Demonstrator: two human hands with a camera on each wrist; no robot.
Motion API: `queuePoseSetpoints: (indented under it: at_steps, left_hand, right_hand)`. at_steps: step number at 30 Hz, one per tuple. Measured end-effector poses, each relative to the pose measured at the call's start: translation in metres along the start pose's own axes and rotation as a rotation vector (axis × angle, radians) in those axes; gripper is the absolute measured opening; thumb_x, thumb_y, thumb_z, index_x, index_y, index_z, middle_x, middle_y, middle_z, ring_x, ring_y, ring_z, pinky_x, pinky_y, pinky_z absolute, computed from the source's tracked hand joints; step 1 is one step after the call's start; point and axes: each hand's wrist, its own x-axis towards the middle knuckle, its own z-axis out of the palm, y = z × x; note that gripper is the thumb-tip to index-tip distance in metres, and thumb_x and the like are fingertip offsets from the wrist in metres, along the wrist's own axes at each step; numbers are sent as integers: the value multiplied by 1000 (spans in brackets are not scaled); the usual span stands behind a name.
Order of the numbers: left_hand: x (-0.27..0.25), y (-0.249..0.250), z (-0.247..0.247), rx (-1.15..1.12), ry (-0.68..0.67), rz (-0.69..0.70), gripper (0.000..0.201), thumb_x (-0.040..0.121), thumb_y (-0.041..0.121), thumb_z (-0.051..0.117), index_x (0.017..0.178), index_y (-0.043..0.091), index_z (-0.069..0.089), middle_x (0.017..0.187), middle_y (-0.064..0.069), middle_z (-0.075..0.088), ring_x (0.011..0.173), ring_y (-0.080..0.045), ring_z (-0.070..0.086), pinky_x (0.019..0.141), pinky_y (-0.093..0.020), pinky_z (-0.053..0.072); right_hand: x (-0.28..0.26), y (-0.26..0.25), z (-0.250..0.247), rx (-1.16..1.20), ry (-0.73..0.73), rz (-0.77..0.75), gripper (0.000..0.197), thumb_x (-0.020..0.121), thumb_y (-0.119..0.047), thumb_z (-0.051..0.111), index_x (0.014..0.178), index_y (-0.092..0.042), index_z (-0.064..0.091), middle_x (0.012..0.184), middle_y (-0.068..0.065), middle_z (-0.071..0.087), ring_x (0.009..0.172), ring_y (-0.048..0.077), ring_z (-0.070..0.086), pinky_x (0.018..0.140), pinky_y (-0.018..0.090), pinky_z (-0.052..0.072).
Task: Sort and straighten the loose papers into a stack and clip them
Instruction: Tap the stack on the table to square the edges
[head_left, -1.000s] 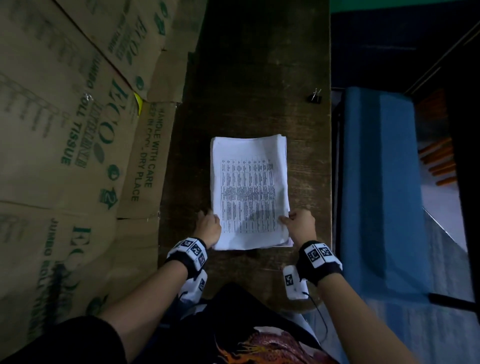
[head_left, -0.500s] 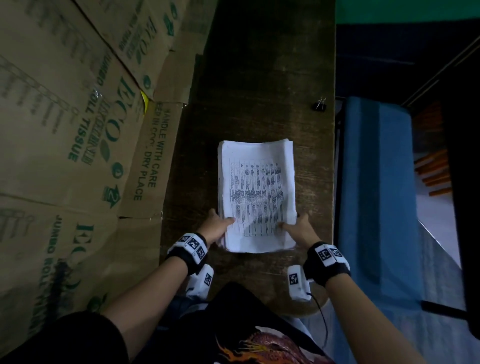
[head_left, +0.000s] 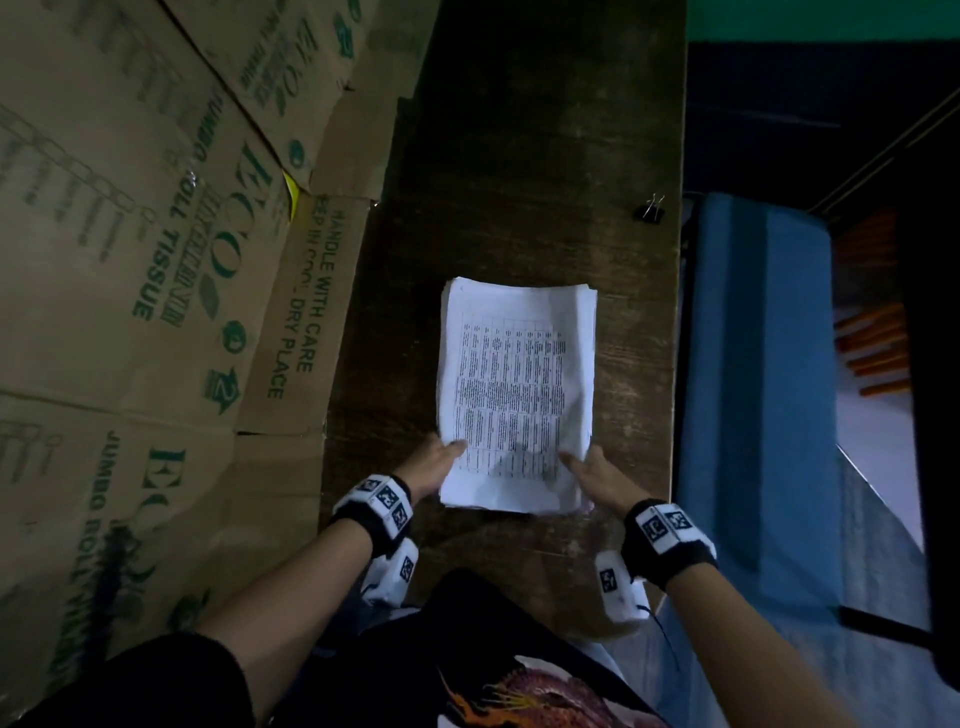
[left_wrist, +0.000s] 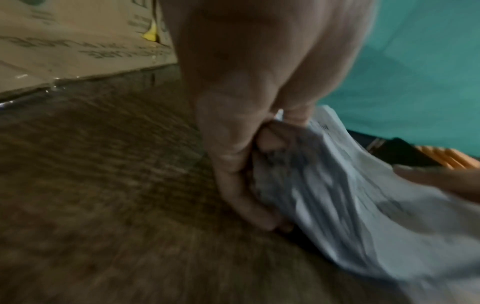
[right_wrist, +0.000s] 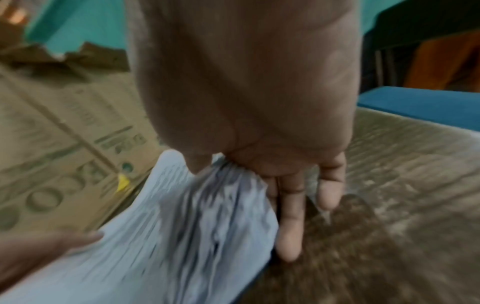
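Paper stack (head_left: 517, 395) is gripped at its near corners by left hand (head_left: 431, 462) and right hand (head_left: 597, 475), thumbs on top, fingers curled beneath. Edges should be tapped square on the desk (head_left: 545, 156) before the clip (head_left: 649, 210) is fetched.

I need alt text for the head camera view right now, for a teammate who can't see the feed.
Both hands hold the near end of a stack of printed papers on a dark wooden table: left hand at its left edge, right hand at its right edge, thumbs on top. A black binder clip sits untouched near the table's far right edge; cardboard boxes line the left.
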Motion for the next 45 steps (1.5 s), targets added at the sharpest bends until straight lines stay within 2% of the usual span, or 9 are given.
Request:
queuePoseSetpoints:
  at_steps: [3,9,15,19,22,27,37,42,45]
  left_hand:
    - [10,25,-17,45,85,45,29,93,41,53,98,13,57,103,-5,65,91,-22,60,85,-32,46]
    - [45,71,-32,31,256,53,92,81,54,63,150,11,20,152,-12,34,136,-33,39,111,-44,34]
    - [53,95,-21,22,259,70,88,89,15,65,151,9,4,158,-13,20,143,-28,26,114,-37,25]
    - [34,107,-15,-27,421,335,76,88,7,65,149,8,19,150,-10,37,136,-24,39,109,-32,31]
    - [7,122,-18,-254,560,615,54,82,1,69,128,9,42,113,1,62,105,-4,63,89,-22,49]
    - [-23,138,-19,-379,595,913,56,79,-6,70,102,37,43,101,20,55,90,19,56,77,-11,48]
    - [-37,149,-41,-276,428,1039,61,68,12,69,120,-5,43,115,-18,57,108,-23,60,86,-35,55]
    - [-51,170,-36,-336,496,942,33,74,-9,69,106,-3,62,89,5,67,83,-2,68,62,-12,51]
    - [-57,175,-47,-298,484,1033,36,69,-12,70,102,-5,59,88,6,65,78,8,64,65,-11,49]
  right_hand:
    - [12,-13,-19,-15,105,-32,87,90,-70,36,141,0,39,140,21,48,127,34,50,107,42,37]
    - [43,-59,-45,193,312,-96,72,92,-49,56,142,-1,39,143,17,47,127,33,49,98,35,40]
    - [57,-79,-54,305,173,-131,40,88,-18,69,123,-6,55,119,16,65,105,30,62,96,43,50]
    - [31,-89,-60,267,380,-399,39,90,-12,65,128,-10,54,115,6,65,103,23,61,89,34,49]
    - [-4,-100,-72,500,553,-617,36,88,-9,67,123,-12,57,112,-1,68,102,16,64,86,31,51]
    - [-44,-110,-84,604,649,-899,27,85,6,67,104,-8,55,89,-20,69,87,-13,60,77,12,48]
    - [-57,-104,-107,656,507,-906,52,73,4,79,121,3,56,112,12,68,99,15,68,76,23,55]
    - [-71,-121,-111,715,530,-908,32,76,9,74,107,2,64,89,-6,75,84,8,70,70,24,56]
    - [-74,-117,-122,711,498,-937,43,74,6,77,115,4,62,104,5,73,99,19,69,81,34,57]
